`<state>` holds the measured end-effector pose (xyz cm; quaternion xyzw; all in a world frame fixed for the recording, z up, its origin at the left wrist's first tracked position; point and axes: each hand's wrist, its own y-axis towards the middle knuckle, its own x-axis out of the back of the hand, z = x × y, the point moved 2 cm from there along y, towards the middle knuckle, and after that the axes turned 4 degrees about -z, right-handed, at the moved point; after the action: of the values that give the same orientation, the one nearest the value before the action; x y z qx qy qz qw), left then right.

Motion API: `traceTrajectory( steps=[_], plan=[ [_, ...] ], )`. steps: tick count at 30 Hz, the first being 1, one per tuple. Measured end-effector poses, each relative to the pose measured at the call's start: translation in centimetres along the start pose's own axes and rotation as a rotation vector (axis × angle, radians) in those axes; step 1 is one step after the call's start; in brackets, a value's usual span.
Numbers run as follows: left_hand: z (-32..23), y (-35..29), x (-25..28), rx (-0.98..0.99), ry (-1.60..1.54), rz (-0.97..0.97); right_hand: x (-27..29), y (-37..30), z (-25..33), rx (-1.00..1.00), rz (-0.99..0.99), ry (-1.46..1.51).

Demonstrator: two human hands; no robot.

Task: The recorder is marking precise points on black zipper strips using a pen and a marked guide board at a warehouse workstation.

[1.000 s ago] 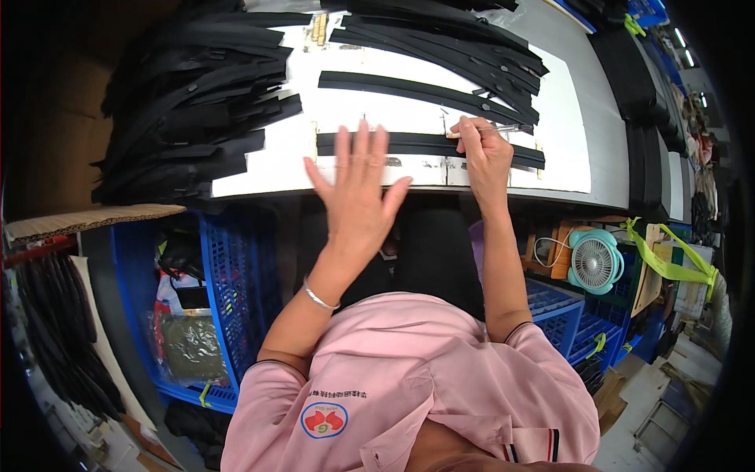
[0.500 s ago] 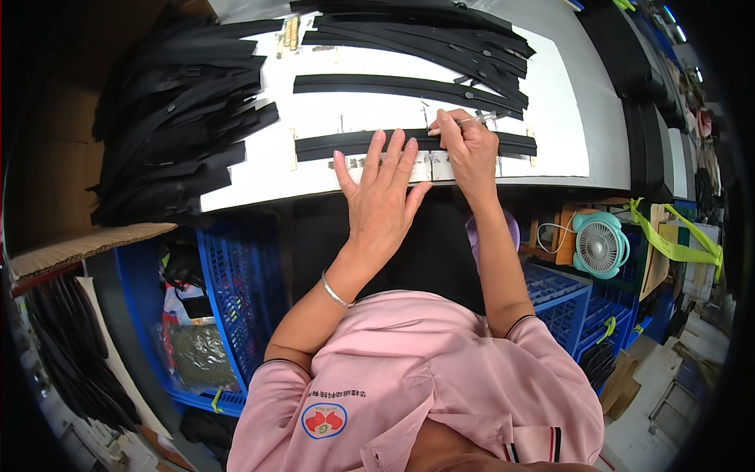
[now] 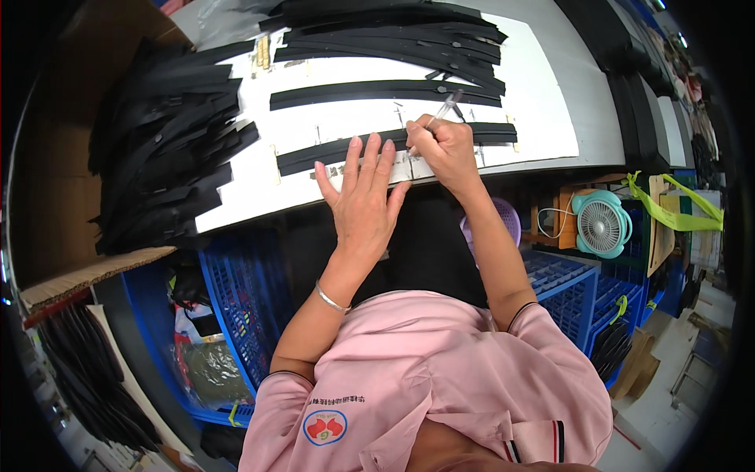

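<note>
A long black zipper [image 3: 322, 155] lies across a white board [image 3: 543, 118] in front of me. My left hand [image 3: 362, 193] is spread flat, its fingertips resting on the zipper and on the board's near edge. In my right hand [image 3: 444, 149] a clear pen [image 3: 447, 107] is pinched, its tip down at the zipper's near edge, just right of my left fingers. The exact contact of the tip is partly hidden by the fingers. Beyond it a second black zipper [image 3: 346, 94] with a slider lies roughly parallel. Small dark marks show on the board around the nearer zipper.
Several black zippers [image 3: 377, 38] are piled at the far side, and a bigger heap [image 3: 157, 126] spreads at the left beside a cardboard box [image 3: 71, 149]. Blue crates [image 3: 244, 307] stand below the table edge. A turquoise fan [image 3: 602, 224] sits at the right.
My right hand has drawn slightly nearer to me, and the pen has tipped from nearly level to more upright. My left hand stays flat on the zipper. The whole view has shifted a little.
</note>
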<state>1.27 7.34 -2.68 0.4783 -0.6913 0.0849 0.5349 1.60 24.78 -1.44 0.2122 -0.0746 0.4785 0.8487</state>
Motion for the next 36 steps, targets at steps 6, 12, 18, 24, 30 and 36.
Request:
traceTrajectory(
  steps=[6,12,18,24,30,36],
  plan=[
    [0.1,-0.1,-0.2,-0.023,0.014,-0.001,6.6,0.3,0.3,-0.137,-0.231,0.181],
    [-0.7,0.2,0.0,-0.007,0.016,-0.005,9.6,1.2,-3.2,-0.162,-0.250,0.058],
    [-3.9,4.0,-1.1,-0.073,-0.185,-0.081,9.8,1.0,-3.3,-0.195,-0.258,0.025],
    [-7.0,8.2,-5.0,-0.185,-0.358,-0.166,9.4,1.0,-3.4,-0.192,-0.224,0.024],
    [-7.6,8.3,-6.1,-0.170,-0.297,-0.183,9.4,1.0,-3.9,-0.092,-0.223,-0.033],
    [-7.6,8.2,-6.3,-0.169,-0.285,-0.160,9.1,1.1,-4.5,-0.005,-0.232,-0.171]
  ],
)
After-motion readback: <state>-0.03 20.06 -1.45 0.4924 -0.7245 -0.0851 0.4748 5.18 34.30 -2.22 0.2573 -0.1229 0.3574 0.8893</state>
